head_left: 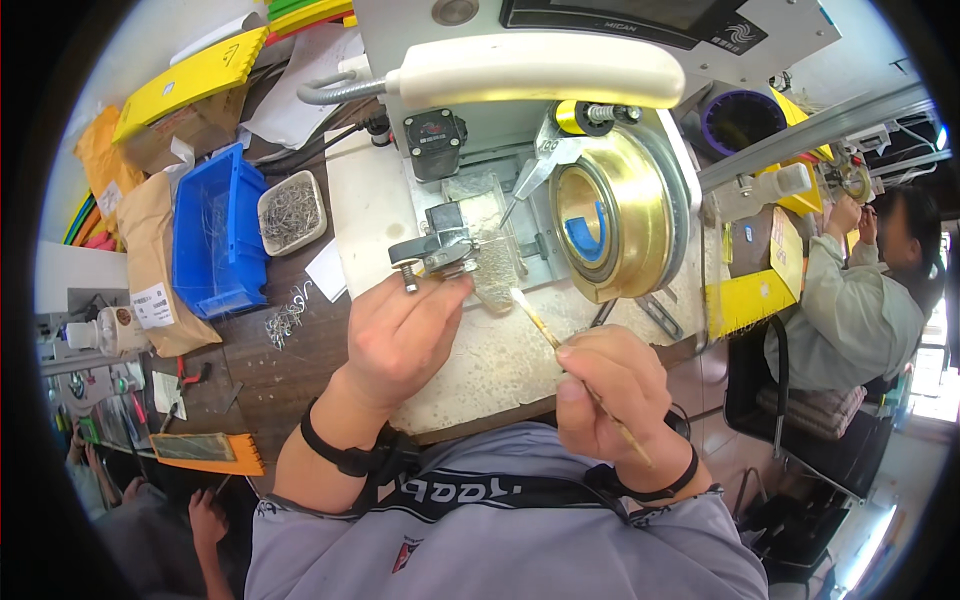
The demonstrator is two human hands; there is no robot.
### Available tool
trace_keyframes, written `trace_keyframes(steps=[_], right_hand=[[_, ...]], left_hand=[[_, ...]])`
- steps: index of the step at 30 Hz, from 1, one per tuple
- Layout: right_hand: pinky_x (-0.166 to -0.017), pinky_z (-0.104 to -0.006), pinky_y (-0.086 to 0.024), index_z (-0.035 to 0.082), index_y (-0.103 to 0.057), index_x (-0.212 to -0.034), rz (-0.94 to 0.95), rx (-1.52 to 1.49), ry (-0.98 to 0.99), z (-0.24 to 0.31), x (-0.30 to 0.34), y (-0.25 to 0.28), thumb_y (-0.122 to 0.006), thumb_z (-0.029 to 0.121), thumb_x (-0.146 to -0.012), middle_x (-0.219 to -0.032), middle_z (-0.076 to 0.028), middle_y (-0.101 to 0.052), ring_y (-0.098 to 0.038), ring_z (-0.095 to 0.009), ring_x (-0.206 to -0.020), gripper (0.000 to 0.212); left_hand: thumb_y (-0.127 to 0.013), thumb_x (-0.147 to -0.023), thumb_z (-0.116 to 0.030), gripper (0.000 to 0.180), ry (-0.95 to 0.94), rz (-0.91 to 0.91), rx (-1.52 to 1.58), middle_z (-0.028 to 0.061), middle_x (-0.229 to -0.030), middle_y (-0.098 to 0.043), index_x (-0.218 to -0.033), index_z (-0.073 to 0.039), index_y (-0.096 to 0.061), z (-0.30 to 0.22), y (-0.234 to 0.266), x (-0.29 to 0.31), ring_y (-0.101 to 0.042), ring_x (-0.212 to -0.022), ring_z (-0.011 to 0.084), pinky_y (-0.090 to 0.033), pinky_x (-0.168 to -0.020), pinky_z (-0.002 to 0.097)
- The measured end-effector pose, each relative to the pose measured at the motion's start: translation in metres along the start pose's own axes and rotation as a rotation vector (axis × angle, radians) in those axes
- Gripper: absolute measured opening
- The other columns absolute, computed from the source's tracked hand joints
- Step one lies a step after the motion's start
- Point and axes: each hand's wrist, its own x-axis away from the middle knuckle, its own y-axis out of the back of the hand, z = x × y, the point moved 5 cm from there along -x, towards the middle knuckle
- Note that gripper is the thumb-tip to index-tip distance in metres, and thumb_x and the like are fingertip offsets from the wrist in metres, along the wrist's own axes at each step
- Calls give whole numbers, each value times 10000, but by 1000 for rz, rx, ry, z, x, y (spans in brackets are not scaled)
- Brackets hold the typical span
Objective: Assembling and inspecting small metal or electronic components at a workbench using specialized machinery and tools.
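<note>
1 tabletop (265,360), 1 gold wheel (640,210), 1 blue bin (225,300). L hand (405,335): fingertips at 1 blk/metal fixture (440,235), can't tell if gripping. R hand (612,390): grip closed on 1 thin stick (540,327), white tip nr fixture.

Between the left hand (405,330) and the right hand (612,385), the white board (475,375) offers open room from the near side. The brush (548,335) slants across the far end of that gap. Beyond, the clamp (438,243) blocks the left and the gold wheel (640,185) the right; the lamp (545,76) overhangs the far side. A blue bin (212,255) bars the far left.
</note>
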Motion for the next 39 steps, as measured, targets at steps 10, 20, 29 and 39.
trace_keyframes(steps=[10,20,29,39], right_hand=[[-667,-368,-507,47,-639,-933,503,437,-178,-15,37,-25,-666,122,-734,-818,-68,-561,-617,-253,-792,215],[-770,-426,-504,72,-695,-980,266,865,-468,-82,70,59,-703,179,-825,-916,-92,-634,-621,-287,-884,189],[-764,-439,-508,5,-685,-1065,251,571,-833,-105,87,73,-700,104,-865,-917,-173,-630,-638,-360,-860,223],[-691,-378,-476,-41,-615,-1041,-100,421,-598,-113,106,60,-617,59,-938,-861,-145,-561,-592,-284,-755,143]], left_hand=[[-762,-740,84,202,33,-41,4,111,-785,-692,-914,-12,-723,-3,3,2,-642,-653,268,-503,-578,352],[-750,-725,88,218,58,-64,65,87,-754,-667,-911,-19,-717,2,2,3,-617,-644,259,-489,-563,358],[-766,-695,51,293,45,-27,32,55,-756,-661,-966,-51,-720,3,-3,4,-610,-641,238,-501,-574,342],[-771,-709,31,263,97,-3,160,69,-768,-685,-956,-46,-722,-1,0,8,-640,-639,244,-522,-575,333]])
